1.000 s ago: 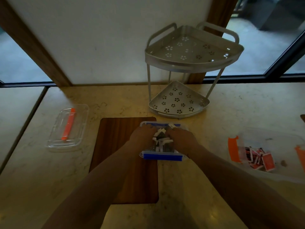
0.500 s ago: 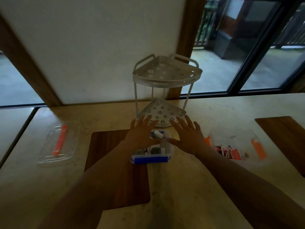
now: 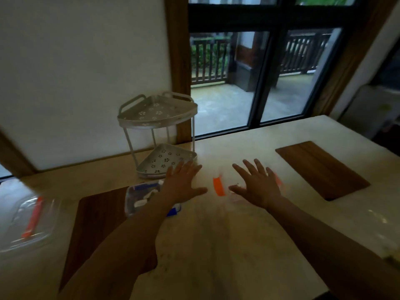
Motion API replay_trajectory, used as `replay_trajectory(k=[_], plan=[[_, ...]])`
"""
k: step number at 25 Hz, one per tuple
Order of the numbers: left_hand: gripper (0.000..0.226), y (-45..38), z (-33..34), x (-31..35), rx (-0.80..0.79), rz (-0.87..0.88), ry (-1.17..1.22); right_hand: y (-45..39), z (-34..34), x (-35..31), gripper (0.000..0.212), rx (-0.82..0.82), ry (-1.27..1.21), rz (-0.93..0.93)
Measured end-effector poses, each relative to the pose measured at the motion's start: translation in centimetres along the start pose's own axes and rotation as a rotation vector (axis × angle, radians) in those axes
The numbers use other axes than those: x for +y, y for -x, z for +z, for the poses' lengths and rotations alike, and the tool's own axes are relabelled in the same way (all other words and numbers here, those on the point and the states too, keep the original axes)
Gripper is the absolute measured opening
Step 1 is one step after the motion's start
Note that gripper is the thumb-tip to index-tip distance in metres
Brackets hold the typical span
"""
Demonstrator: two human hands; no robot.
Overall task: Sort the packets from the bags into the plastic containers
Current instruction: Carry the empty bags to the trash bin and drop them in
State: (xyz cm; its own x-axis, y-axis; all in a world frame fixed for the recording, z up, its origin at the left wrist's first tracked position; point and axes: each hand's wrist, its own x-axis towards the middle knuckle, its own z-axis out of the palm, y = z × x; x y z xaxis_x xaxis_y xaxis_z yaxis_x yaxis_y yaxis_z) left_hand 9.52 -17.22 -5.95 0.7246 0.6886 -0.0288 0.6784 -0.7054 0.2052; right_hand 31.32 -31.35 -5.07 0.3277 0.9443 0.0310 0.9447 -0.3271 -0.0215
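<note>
Two hands, left [image 3: 184,187] and right [image 3: 257,187], both spread flat with fingers wide, holding nothing. Two clear plastic containers: one with blue clips [image 3: 134,195], holding white packets [image 3: 140,202], on a wooden mat [image 3: 97,215] under the left forearm; one with orange clips [image 3: 219,186], blurred, beneath the right hand. One lid [image 3: 30,224]. One two-tier metal rack [image 3: 158,135].

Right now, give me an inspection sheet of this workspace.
Surface: pale stone counter with two wooden mats.
Job's things: blue-clipped container holding white packets; orange-clipped container, blurred, mostly behind the right hand.
Clutter: clear lid with orange clip at left; two-tier metal corner rack, nothing on it.
Grips: left hand and right hand open, fingers spread, holding nothing.
Cables: nothing seen.
Surroundings: white wall, window onto a railed terrace.
</note>
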Motion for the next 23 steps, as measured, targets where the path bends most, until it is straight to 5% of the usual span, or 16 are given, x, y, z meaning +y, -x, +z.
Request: replay_trajectory(k=[13, 23], plan=[[0.082, -4.4, 6.3, 29.4, -0.101, 0.369, -0.059, 21.8, -1.4, 27.1, 0.073, -0.059, 0.001, 0.503], [0.082, -8.5, 11.1, 40.7, -0.198, 0.484, -0.02, 29.5, 0.4, 36.2, 0.07, -0.114, -0.079, 0.742]])
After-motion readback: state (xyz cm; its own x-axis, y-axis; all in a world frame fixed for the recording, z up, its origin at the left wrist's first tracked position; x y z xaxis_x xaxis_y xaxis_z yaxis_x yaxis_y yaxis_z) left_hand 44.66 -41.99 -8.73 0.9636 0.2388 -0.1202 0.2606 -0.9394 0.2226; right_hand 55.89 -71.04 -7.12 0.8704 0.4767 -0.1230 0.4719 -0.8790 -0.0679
